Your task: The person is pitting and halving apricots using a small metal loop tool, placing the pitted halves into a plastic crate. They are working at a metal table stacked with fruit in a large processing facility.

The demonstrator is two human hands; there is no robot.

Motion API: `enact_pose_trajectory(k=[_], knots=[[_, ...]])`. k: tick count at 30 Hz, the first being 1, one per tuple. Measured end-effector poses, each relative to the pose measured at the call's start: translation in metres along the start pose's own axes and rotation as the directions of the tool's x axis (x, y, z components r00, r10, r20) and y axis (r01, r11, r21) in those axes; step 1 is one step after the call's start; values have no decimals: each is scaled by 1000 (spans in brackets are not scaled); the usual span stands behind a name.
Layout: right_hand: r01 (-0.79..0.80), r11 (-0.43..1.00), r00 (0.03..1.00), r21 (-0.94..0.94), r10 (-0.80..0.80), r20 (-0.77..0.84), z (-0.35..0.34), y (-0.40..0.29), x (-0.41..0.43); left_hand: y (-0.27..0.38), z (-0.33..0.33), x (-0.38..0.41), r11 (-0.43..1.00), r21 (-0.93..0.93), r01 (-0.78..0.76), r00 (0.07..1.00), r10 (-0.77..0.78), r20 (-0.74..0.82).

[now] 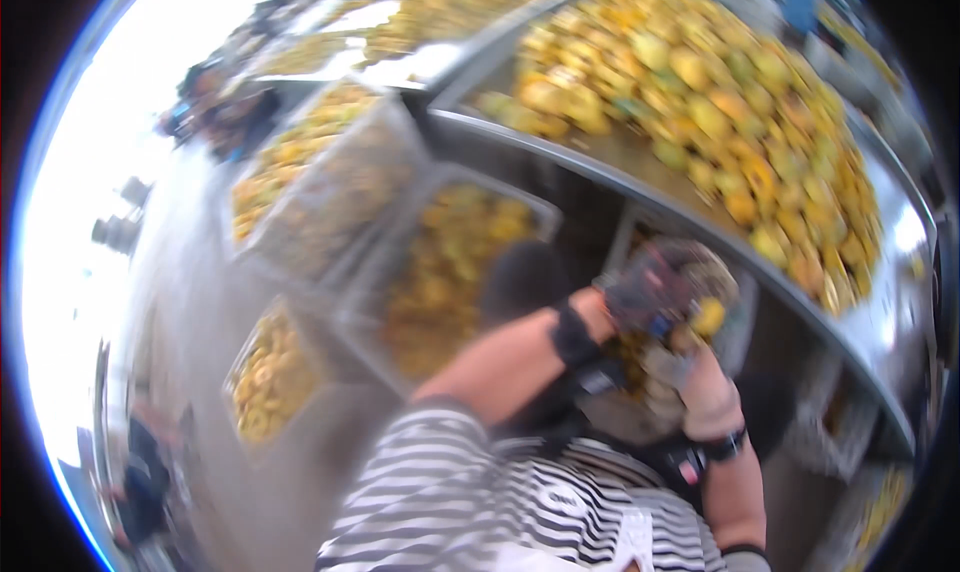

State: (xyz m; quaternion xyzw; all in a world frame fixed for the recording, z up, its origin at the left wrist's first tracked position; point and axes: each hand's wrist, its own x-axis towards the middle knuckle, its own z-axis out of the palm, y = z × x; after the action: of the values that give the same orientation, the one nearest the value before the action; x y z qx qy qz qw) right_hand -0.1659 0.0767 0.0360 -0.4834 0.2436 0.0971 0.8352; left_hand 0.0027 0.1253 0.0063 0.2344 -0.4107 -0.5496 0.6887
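My left hand [652, 287], in a dark glove, is bent over a piece of yellow fruit [707, 317] in front of my lap. A small blue spot [661, 325] shows at its fingers, too blurred to name. Below and to the right, my right hand [705, 392] wears a pale glove, and its fingers come up against the fruit from beneath. Blur hides how the left fingers are closed. Under the hands, more yellow fruit [636, 365] can be made out. Beyond them stretches a metal table [630, 155] heaped with yellow fruit [712, 114], some pieces cut in half.
Left of my knees is a crate [367, 347] of yellow fruit. Another filled crate [330, 204] stands behind it, with a smaller fruit bin [274, 377] at far left. The table's raised metal edge [600, 174] runs before me. Blurred people [225, 114] stand at upper left.
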Motion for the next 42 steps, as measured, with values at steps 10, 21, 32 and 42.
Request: enact_pose_trajectory(k=[10, 21, 32, 42], knots=[[97, 991, 991, 96, -105, 85, -42, -18, -5, -12, -1, 42, 763, 642, -75, 990, -18, 137], [-1, 990, 999, -139, -6, -50, -58, -22, 7, 71, -64, -55, 996, 88, 22, 828, 31, -560], [-175, 201, 926, -964, -298, -230, -90, -28, 57, 36, -41, 4, 365, 931, -25, 925, 363, -117], [-363, -34, 924, -931, -140, -355, -124, -19, 62, 4, -89, 72, 191, 974, -126, 986, 135, 101]])
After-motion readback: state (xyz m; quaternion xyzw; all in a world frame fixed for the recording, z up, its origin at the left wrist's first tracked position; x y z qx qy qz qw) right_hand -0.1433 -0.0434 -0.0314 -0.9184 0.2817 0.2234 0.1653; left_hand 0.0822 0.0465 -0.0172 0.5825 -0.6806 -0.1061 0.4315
